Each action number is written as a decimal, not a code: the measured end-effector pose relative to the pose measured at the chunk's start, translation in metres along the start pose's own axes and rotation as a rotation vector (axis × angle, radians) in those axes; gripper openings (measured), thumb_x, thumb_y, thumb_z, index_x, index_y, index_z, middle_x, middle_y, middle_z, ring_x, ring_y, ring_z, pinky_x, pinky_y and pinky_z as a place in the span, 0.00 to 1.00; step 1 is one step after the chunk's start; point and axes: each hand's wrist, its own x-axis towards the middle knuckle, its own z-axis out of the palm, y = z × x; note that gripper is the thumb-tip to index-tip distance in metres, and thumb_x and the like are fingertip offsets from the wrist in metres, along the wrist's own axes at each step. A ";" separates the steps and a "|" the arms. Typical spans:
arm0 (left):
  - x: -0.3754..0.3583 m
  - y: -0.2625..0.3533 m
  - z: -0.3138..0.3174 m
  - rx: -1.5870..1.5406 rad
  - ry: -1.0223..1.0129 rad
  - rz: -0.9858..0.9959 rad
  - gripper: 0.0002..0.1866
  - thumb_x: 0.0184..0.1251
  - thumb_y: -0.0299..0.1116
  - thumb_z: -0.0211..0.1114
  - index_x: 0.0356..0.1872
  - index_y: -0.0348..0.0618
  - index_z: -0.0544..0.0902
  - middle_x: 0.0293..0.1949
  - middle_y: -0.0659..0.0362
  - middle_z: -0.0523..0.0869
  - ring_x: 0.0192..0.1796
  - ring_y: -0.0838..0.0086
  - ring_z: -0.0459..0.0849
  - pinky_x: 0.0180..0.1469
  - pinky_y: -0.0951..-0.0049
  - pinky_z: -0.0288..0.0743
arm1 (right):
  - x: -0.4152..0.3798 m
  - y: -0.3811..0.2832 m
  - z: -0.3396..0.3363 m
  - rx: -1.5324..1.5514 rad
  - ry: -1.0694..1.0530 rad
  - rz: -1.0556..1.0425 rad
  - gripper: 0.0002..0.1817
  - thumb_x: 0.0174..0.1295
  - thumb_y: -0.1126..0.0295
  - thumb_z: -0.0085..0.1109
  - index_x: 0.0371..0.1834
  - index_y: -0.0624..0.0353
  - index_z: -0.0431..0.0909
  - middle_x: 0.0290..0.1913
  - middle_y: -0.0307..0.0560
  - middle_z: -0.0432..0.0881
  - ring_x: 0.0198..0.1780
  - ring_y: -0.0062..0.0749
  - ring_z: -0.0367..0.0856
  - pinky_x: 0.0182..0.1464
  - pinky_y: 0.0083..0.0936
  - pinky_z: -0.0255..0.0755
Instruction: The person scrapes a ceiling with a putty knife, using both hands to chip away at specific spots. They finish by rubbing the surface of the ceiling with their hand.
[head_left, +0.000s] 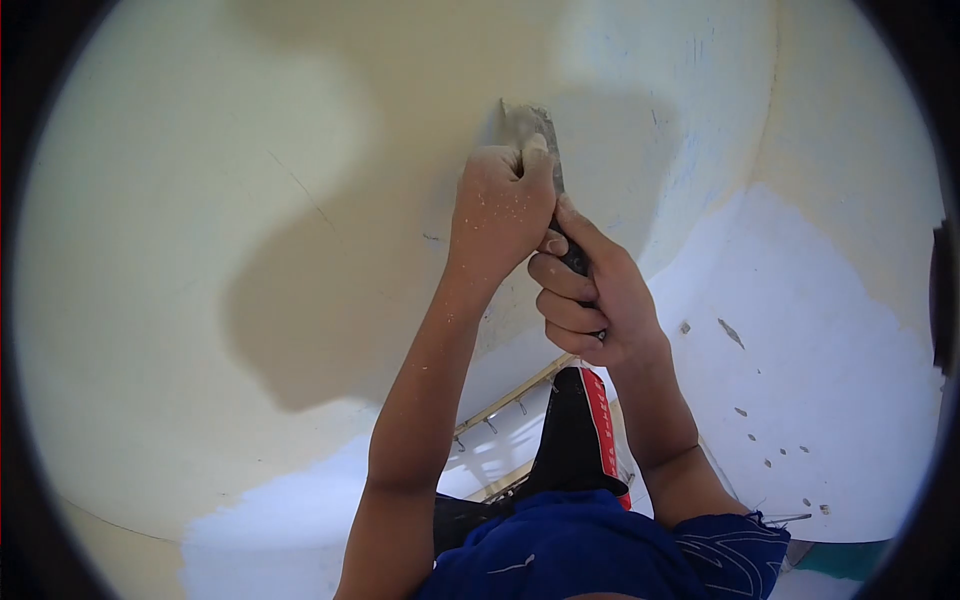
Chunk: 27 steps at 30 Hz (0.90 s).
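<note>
A putty knife with a wide, dust-caked blade and a black handle is held up against the cream wall. My left hand, speckled with white dust, is closed around the tool near the blade, its thumb pressed along it. Lower down, my right hand wraps its fingers around the handle, thumb pointing up toward the blade. Whether the blade edge touches the wall cannot be made out. Dark shadows of my arms fall on the wall around the tool.
Bright white areas border the cream paint on the lower right and lower left. Small grey flakes or chips dot the right side. Below my hands, a tan rail with small hooks runs beside my black-and-red trouser leg.
</note>
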 end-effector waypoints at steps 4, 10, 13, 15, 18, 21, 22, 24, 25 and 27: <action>-0.015 -0.020 0.001 0.106 0.046 0.031 0.25 0.70 0.39 0.53 0.16 0.27 0.72 0.10 0.50 0.70 0.14 0.73 0.71 0.21 0.63 0.66 | -0.009 0.019 -0.007 -0.016 0.090 0.071 0.22 0.78 0.43 0.33 0.31 0.45 0.63 0.12 0.27 0.51 0.08 0.14 0.44 0.06 0.16 0.42; -0.003 -0.006 0.002 0.165 0.057 0.132 0.25 0.70 0.38 0.53 0.15 0.28 0.71 0.10 0.48 0.69 0.13 0.68 0.70 0.22 0.62 0.67 | -0.003 0.001 -0.006 0.008 0.054 0.079 0.22 0.78 0.44 0.34 0.32 0.46 0.63 0.13 0.27 0.51 0.08 0.13 0.44 0.07 0.16 0.42; 0.016 0.011 0.008 0.100 0.011 0.054 0.25 0.70 0.37 0.53 0.15 0.28 0.72 0.10 0.48 0.69 0.13 0.67 0.71 0.22 0.61 0.67 | 0.003 -0.014 -0.010 0.057 -0.056 0.010 0.22 0.78 0.44 0.34 0.32 0.47 0.64 0.13 0.26 0.51 0.08 0.13 0.43 0.06 0.15 0.41; 0.014 0.003 0.010 0.086 0.016 0.077 0.25 0.70 0.37 0.53 0.14 0.29 0.72 0.10 0.49 0.70 0.13 0.69 0.71 0.22 0.61 0.67 | 0.003 -0.014 -0.013 0.132 -0.140 0.003 0.22 0.78 0.45 0.33 0.32 0.47 0.64 0.13 0.26 0.51 0.07 0.13 0.43 0.06 0.15 0.41; -0.005 -0.012 0.006 0.095 0.004 0.054 0.25 0.69 0.36 0.53 0.14 0.29 0.71 0.10 0.50 0.70 0.14 0.70 0.71 0.21 0.62 0.67 | -0.006 0.010 -0.016 0.118 0.006 0.076 0.22 0.78 0.45 0.33 0.32 0.47 0.64 0.13 0.27 0.50 0.07 0.13 0.43 0.06 0.15 0.41; -0.009 -0.011 0.008 0.042 -0.018 -0.064 0.25 0.70 0.37 0.53 0.14 0.28 0.70 0.09 0.50 0.69 0.14 0.72 0.70 0.21 0.62 0.67 | -0.008 0.008 -0.020 0.148 -0.013 0.102 0.22 0.78 0.45 0.34 0.33 0.47 0.64 0.12 0.27 0.51 0.07 0.13 0.44 0.05 0.15 0.41; -0.008 -0.006 0.010 -0.031 -0.024 -0.128 0.25 0.70 0.37 0.53 0.14 0.28 0.70 0.09 0.51 0.69 0.14 0.73 0.70 0.21 0.62 0.66 | -0.010 0.002 -0.021 0.206 -0.044 0.127 0.21 0.78 0.45 0.34 0.33 0.47 0.65 0.12 0.27 0.51 0.07 0.13 0.44 0.05 0.15 0.41; -0.002 0.000 0.015 0.010 -0.007 -0.056 0.26 0.70 0.38 0.53 0.14 0.28 0.70 0.09 0.51 0.69 0.14 0.73 0.70 0.21 0.62 0.66 | -0.015 -0.016 -0.022 0.271 -0.114 0.139 0.22 0.79 0.46 0.31 0.33 0.48 0.65 0.12 0.28 0.51 0.07 0.14 0.44 0.05 0.15 0.42; 0.002 0.001 0.017 0.051 0.005 0.022 0.26 0.70 0.38 0.54 0.14 0.28 0.70 0.09 0.52 0.69 0.14 0.73 0.70 0.21 0.62 0.66 | -0.016 -0.022 -0.022 0.334 -0.185 0.142 0.22 0.80 0.47 0.29 0.33 0.49 0.65 0.13 0.28 0.51 0.07 0.15 0.44 0.05 0.16 0.42; 0.003 -0.009 0.021 -0.019 0.017 -0.006 0.26 0.70 0.38 0.54 0.14 0.27 0.70 0.09 0.52 0.68 0.14 0.73 0.70 0.21 0.62 0.66 | -0.016 -0.020 -0.019 0.284 -0.125 0.121 0.23 0.80 0.47 0.29 0.33 0.49 0.65 0.13 0.28 0.51 0.07 0.16 0.44 0.04 0.16 0.42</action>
